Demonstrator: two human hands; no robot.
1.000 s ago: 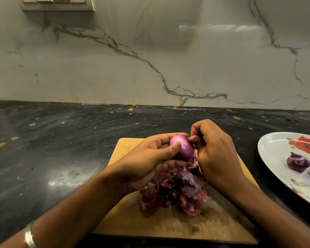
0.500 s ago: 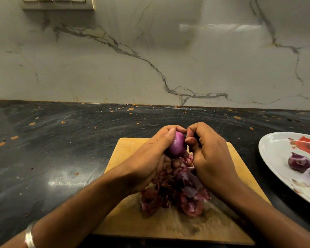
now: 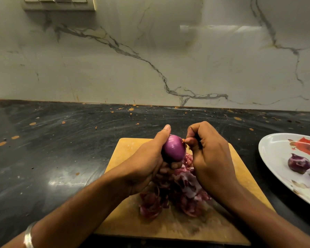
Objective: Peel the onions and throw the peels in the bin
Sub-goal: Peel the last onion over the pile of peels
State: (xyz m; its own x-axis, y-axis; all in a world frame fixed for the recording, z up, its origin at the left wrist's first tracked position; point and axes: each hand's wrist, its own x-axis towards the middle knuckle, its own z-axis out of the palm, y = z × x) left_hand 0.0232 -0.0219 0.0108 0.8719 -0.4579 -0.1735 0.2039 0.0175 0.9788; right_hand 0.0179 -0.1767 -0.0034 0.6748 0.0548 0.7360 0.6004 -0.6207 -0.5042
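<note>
My left hand (image 3: 147,163) grips a purple onion (image 3: 174,148), smooth and shiny, above a wooden cutting board (image 3: 125,154). My right hand (image 3: 209,156) is curled beside it, and its thumb and fingers pinch a small orange scrap of skin at the onion's right tip. Something dark shows inside that curled hand; I cannot tell what it is. A pile of red-purple peels (image 3: 183,194) lies on the board under both hands.
A white plate (image 3: 276,147) at the right holds a peeled onion (image 3: 299,163) and part of another at the frame's edge. The board sits on a dark, speckled counter against a marble wall. A switch panel (image 3: 59,2) is at the upper left. No bin is in view.
My left hand has turned the onion, so its thumb now lies along the far side and more of the onion faces me. My right hand has drawn slightly right, staying at the onion's tip.
</note>
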